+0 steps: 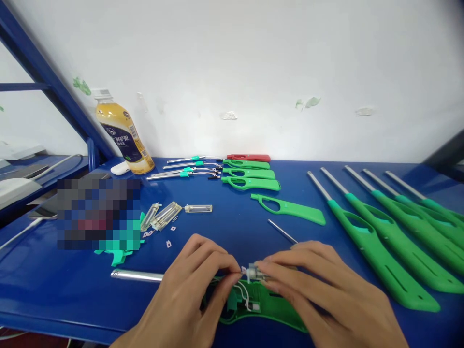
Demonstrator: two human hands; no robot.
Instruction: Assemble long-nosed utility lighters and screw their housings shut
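Observation:
Near the front edge of the table, my left hand (195, 290) pinches a small white clip (244, 269) between thumb and forefinger. The clip is at the white valve end of a clear lighter fuel tank (256, 273), and my right hand (322, 290) is closed around that tank. Below both hands lies an open green lighter half-shell (275, 307), with white wires (243, 292) and a teal trigger (233, 300) in it. A metal tube (136, 275) sticks out to the left from behind my left hand. My fingers hide part of the tank and shell.
Finished-looking green lighters (384, 256) lie in a row at right. Green half-shells (293, 209), a red shell (248, 157) and wired metal tubes (174, 173) lie farther back. At left are clear tanks (166, 215), teal parts (121, 246) and a yellow bottle (125, 130). A thin rod (282, 231) lies beyond my right hand.

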